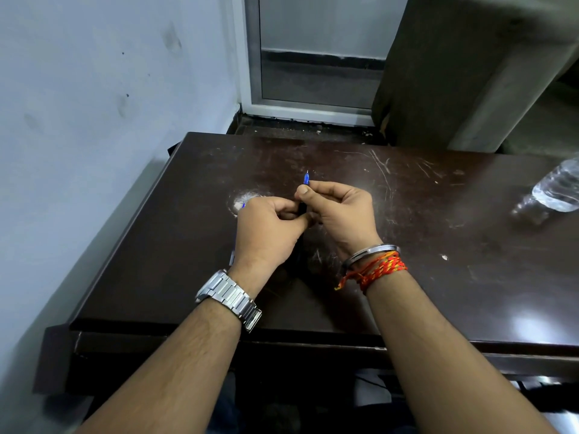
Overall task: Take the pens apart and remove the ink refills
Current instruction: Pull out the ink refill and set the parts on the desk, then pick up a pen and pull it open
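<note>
A pale blue painted wall [78, 120] runs close along the left edge of the dark brown scratched wooden table [156, 261]. The left hand [269, 227], with a silver metal link watch [232, 296] on its wrist, is raised off the tabletop at mid-table, its fingers curled and its thumb pinching the lower end of the dark-barrelled, blue-tipped pen [306, 178]. The right hand [338, 211], wearing a steel bangle [369, 250] and red-orange threads [379, 269], grips the pen's upper end between thumb and forefinger, with the tip pointing away. Bare tabletop spreads to the right as far as a clear plastic bottle [557, 189] lying at the right edge.
</note>
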`<state>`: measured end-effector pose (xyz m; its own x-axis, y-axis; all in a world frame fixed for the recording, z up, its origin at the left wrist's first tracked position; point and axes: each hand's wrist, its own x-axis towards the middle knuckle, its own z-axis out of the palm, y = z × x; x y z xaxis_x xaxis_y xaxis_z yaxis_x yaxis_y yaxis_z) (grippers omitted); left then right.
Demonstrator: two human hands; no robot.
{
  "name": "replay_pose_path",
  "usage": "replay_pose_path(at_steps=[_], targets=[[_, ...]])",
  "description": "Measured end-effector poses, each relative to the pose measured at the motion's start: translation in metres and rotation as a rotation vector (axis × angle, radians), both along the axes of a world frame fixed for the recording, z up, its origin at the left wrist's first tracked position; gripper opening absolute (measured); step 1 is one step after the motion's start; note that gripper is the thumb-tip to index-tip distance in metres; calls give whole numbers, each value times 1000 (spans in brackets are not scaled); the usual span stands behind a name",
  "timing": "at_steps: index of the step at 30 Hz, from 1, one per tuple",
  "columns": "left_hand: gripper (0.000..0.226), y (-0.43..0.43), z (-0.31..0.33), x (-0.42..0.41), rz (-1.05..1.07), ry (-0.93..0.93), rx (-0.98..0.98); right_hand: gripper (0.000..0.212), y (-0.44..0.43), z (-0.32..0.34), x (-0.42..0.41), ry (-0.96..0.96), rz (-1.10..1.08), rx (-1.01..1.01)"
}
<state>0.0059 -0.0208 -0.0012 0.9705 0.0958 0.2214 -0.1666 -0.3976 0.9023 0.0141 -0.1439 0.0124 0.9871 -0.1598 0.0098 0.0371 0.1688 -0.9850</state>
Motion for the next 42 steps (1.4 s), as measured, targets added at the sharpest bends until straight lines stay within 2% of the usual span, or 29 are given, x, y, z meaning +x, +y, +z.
replay_pose_path(at_steps=[6,9,13,16,23,27,34,39,42], targets=[[15,5,5,1,63,27,24,12,1,-4,4,5,-62,-19],[23,12,4,5,168,131,122,11,-4,-9,9,33,-181,-86],[21,9,1,6,170,253,223,5,-6,-14,11,66,-254,-185],[19,2,0,6,181,247,236,6,-5,-16,11,82,-248,-288],[37,-4,-3,6,167,244,339,6,-2,-16,9,98,-233,-404],[31,-7,-5,6,166,209,389,8,1,-18,8,124,-198,-448],[24,-12,-4,7,159,156,206,16,1,-21,10,189,-113,-430],[20,-9,-6,9,85,132,177,8,-2,-18,11,195,-102,-291],[25,-11,-6,8,84,104,119,9,-4,-14,12,174,-159,-189]])
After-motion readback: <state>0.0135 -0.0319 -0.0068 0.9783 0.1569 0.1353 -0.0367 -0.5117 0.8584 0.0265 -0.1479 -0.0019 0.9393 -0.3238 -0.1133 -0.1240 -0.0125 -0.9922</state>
